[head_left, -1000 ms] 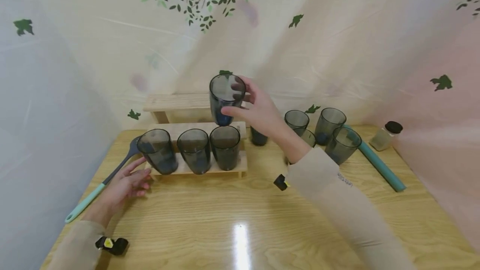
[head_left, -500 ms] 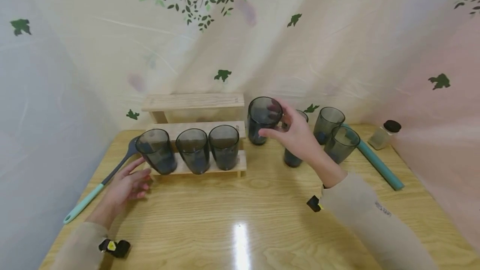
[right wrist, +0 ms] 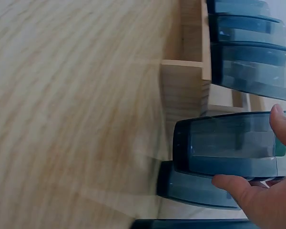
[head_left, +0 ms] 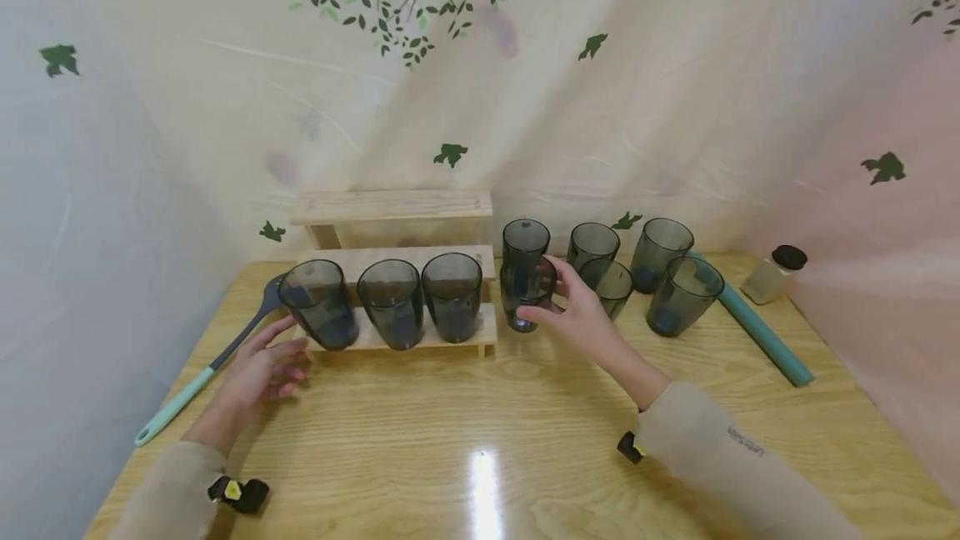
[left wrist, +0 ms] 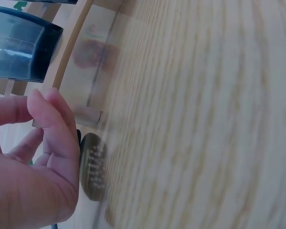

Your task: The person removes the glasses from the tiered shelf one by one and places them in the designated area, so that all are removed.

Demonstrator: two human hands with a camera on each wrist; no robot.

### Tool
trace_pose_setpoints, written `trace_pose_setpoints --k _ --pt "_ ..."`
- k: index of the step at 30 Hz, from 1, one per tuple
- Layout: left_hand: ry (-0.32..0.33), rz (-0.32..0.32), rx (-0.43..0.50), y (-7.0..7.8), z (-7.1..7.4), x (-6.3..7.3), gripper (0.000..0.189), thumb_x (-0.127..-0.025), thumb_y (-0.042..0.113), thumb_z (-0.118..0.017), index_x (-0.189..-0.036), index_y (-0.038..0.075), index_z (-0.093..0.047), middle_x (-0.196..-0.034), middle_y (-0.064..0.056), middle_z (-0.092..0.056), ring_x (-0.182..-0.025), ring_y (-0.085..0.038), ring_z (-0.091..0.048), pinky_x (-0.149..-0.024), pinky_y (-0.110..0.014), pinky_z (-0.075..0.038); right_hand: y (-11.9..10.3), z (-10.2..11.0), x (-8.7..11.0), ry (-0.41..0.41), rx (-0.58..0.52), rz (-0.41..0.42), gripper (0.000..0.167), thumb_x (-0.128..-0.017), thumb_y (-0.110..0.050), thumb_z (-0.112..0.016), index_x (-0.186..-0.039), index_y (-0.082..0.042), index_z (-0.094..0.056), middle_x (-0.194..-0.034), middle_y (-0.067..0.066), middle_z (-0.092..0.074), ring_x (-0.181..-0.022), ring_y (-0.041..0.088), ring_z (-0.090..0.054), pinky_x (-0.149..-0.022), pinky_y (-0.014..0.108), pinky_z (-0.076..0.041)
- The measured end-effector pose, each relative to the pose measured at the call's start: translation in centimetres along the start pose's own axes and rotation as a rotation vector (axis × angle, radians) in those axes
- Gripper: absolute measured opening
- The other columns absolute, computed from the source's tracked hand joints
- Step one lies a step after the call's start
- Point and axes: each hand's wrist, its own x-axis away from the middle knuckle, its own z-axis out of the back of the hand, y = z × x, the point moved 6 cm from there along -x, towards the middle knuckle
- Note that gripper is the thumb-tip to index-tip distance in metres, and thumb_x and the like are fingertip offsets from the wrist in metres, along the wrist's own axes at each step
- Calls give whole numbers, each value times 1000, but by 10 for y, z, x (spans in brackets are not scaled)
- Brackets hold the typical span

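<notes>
My right hand (head_left: 573, 315) grips a smoky grey-blue glass tumbler (head_left: 528, 294) just right of the wooden step stand (head_left: 393, 207). In the right wrist view, the thumb and fingers lie on opposite sides of this tumbler (right wrist: 229, 145), its base close to the tabletop. Behind it in the head view stands a matching tumbler (head_left: 525, 236), partly covered by it. My left hand (head_left: 258, 373) holds nothing, its fingers loosely bent near the stand's front left end, below the leftmost tumbler (head_left: 318, 307). Two more tumblers, a middle one (head_left: 392, 307) and a right one (head_left: 453, 298), share the lowest step.
Several more tumblers (head_left: 684, 298) stand on the table right of my right hand. A teal tube (head_left: 761, 336) and a small black-lidded jar (head_left: 776, 273) lie beyond them. At the left lies a slotted spatula (head_left: 180, 402). A leaf-printed cloth (head_left: 637, 107) hangs behind.
My right hand has carried its tumbler from above the stand's middle step to the right, then lowered it toward the table. The left hand has stayed nearly still.
</notes>
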Motion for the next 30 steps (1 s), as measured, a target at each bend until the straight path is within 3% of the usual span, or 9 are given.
trace_pose_setpoints --k 10,21,30 --pt "13 5 -33 1 -1 -1 69 -102 29 -64 -159 17 -27 -92 5 -67 -66 -8 -62 -51 -23 -52 22 -6 -5 10 2 -22 91 -88 -30 -83 -158 -11 -28 -148 16 -41 -132 38 -47 -105 49 -47" --pt "3 9 -10 2 2 -2 70 -102 28 -64 -160 18 -25 -94 5 -66 -66 -9 -62 -50 -23 -52 17 -10 -13 -14 113 42 87 -91 -28 -79 -158 -8 -27 -145 21 -46 -132 42 -50 -100 50 -51" --pt "1 16 -15 -3 2 -2 71 -102 29 -64 -161 19 -25 -96 4 -66 -66 -9 -61 -51 -23 -52 22 -13 -7 8 151 16 91 -93 -34 -77 -161 -9 -21 -151 19 -43 -135 41 -47 -100 49 -51"
